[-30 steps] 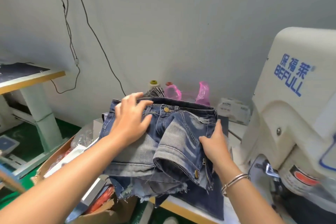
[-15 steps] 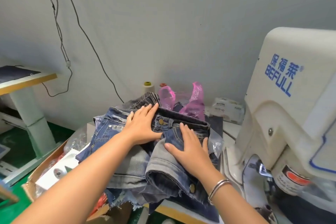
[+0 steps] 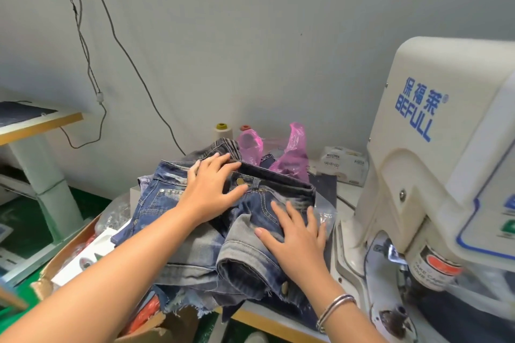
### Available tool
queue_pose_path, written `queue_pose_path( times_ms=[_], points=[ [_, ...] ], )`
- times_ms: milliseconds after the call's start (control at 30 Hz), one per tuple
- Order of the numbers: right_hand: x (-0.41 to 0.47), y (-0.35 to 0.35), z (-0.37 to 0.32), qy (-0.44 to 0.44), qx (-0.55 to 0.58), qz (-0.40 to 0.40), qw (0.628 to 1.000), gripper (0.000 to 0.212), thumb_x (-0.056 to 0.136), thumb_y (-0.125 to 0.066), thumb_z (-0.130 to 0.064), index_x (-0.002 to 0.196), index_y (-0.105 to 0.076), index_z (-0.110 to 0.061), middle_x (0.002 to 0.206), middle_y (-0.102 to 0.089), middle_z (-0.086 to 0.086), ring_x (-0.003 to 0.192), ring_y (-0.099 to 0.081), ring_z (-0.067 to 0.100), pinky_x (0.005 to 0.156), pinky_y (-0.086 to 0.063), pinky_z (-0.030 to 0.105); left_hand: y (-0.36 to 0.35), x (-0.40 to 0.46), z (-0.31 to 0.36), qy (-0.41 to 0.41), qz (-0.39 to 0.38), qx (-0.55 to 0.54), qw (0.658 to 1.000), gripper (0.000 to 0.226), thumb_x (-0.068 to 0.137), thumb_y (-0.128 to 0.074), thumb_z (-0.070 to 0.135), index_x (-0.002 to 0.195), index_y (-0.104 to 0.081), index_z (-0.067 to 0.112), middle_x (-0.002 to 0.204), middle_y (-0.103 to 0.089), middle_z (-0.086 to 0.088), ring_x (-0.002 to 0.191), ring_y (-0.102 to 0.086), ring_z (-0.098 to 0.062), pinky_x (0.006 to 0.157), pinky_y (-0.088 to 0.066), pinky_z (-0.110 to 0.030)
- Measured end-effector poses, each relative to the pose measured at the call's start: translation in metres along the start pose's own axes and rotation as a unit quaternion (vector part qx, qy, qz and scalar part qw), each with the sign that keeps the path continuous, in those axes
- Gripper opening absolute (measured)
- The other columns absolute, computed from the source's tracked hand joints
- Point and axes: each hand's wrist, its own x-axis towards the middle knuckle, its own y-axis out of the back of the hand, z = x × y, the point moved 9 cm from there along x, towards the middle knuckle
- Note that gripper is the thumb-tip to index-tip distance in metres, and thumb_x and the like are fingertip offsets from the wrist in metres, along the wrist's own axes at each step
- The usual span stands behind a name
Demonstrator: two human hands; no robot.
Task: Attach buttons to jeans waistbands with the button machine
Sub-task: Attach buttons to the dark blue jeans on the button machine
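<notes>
Beside the button machine point(image 3: 434, 164), on the worktop point(image 3: 267, 323), the folded denim shorts point(image 3: 250, 231) are pressed flat by both hands — left hand point(image 3: 211, 192) near the buttoned waistband point(image 3: 276, 184), right hand point(image 3: 295, 237) on the leg, fingers straight and spread — seemingly to settle a finished piece onto the stack.

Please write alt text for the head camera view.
Both hands, left hand and right hand, press flat on folded denim shorts atop a pile, beside a white button machine; a brass button shows on the waistband.
</notes>
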Motion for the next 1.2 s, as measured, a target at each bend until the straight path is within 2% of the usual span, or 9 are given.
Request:
queue_pose_path(
  times_ms=[133, 400, 567, 667, 767, 833, 1000, 1100, 1200],
  points=[
    [-0.007, -0.006, -0.002, -0.004, -0.036, 0.002, 0.999, 0.082, 0.070, -0.011, -0.085, 0.145, -0.018, -0.053, 0.159, -0.013, -0.017, 0.147, 0.005, 0.022, 0.116, 0.010, 0.049, 0.007, 0.020, 0.035, -0.058, 0.054, -0.006, 0.997, 0.037, 0.096, -0.042, 0.041, 0.129, -0.057, 0.031, 0.143, -0.048, 0.009, 0.137, -0.034, -0.011, 0.109, -0.016, -0.035],
    [-0.017, -0.009, 0.001, -0.012, -0.032, 0.000, 0.999, 0.082, 0.072, -0.012, -0.084, 0.144, -0.026, -0.049, 0.159, -0.011, -0.018, 0.147, 0.009, 0.019, 0.116, 0.011, 0.046, -0.045, 0.042, 0.032, -0.036, -0.129, 0.049, 0.990, 0.040, 0.100, -0.035, 0.043, 0.132, -0.056, 0.034, 0.138, -0.056, 0.008, 0.130, -0.043, -0.015, 0.116, -0.015, -0.039],
    [-0.025, -0.013, -0.008, 0.009, -0.036, -0.006, 0.999, 0.085, 0.072, -0.007, -0.084, 0.147, -0.021, -0.047, 0.160, -0.009, -0.015, 0.147, 0.013, 0.022, 0.116, 0.013, 0.045, -0.046, 0.024, 0.035, -0.053, -0.231, -0.023, 0.971, 0.088, 0.068, -0.033, 0.084, 0.143, -0.039, 0.040, 0.149, -0.039, 0.011, 0.141, -0.025, -0.013, 0.118, 0.005, -0.049],
    [-0.026, -0.001, -0.005, 0.028, 0.043, 0.016, 0.999, 0.078, 0.075, -0.017, -0.083, 0.144, -0.029, -0.049, 0.159, -0.010, -0.015, 0.147, 0.004, 0.014, 0.119, 0.002, 0.040, -0.044, 0.014, 0.037, -0.074, -0.273, -0.034, 0.959, 0.071, 0.088, -0.062, 0.048, 0.150, -0.028, 0.036, 0.155, -0.026, 0.011, 0.146, -0.009, -0.011, 0.116, 0.016, -0.049],
    [-0.024, 0.025, 0.019, -0.042, 0.140, 0.115, 0.983, 0.064, 0.088, -0.036, -0.064, 0.145, -0.033, -0.035, 0.157, -0.021, -0.007, 0.144, -0.012, 0.012, 0.118, -0.013, 0.036, -0.038, 0.009, 0.038, -0.072, -0.263, -0.067, 0.960, 0.066, 0.094, -0.058, 0.025, 0.150, -0.024, 0.035, 0.157, -0.024, 0.010, 0.147, -0.006, -0.009, 0.115, 0.019, -0.046],
    [-0.023, 0.022, 0.027, -0.101, 0.096, 0.095, 0.986, 0.068, 0.092, -0.041, -0.057, 0.150, -0.020, -0.028, 0.156, -0.024, -0.007, 0.145, -0.012, 0.014, 0.118, -0.005, 0.040, -0.038, 0.008, 0.039, -0.064, -0.264, -0.071, 0.960, 0.065, 0.095, -0.054, 0.019, 0.151, -0.024, 0.034, 0.158, -0.023, 0.011, 0.148, -0.005, -0.009, 0.115, 0.019, -0.044],
    [-0.034, 0.014, -0.017, 0.007, 0.012, 0.105, 0.994, 0.058, 0.096, -0.039, -0.029, 0.149, -0.018, -0.036, 0.144, -0.037, -0.019, 0.143, -0.012, 0.005, 0.112, 0.014, 0.048, -0.029, 0.014, 0.045, -0.008, -0.292, -0.151, 0.944, 0.069, 0.075, -0.037, 0.034, 0.144, -0.041, 0.029, 0.153, -0.035, 0.005, 0.146, -0.013, -0.009, 0.116, 0.018, -0.043],
    [-0.036, 0.017, -0.017, -0.003, 0.201, 0.111, 0.973, 0.068, 0.091, -0.047, -0.008, 0.139, -0.020, -0.049, 0.134, -0.047, -0.010, 0.127, -0.039, 0.002, 0.115, -0.020, 0.037, -0.024, 0.011, 0.044, -0.022, -0.289, -0.152, 0.945, 0.071, 0.073, -0.041, 0.029, 0.144, -0.040, 0.027, 0.151, -0.036, 0.005, 0.146, -0.016, -0.010, 0.117, 0.016, -0.046],
    [-0.033, 0.023, 0.020, -0.113, 0.489, 0.125, 0.856, 0.071, 0.090, -0.049, 0.009, 0.122, -0.031, -0.052, 0.123, -0.054, -0.002, 0.103, -0.060, 0.015, 0.082, -0.056, 0.040, -0.024, 0.001, 0.037, -0.049, -0.286, -0.153, 0.945, 0.068, 0.089, -0.053, 0.004, 0.147, -0.031, 0.031, 0.157, -0.025, 0.005, 0.148, -0.006, -0.010, 0.116, 0.016, -0.045]
  ],
)
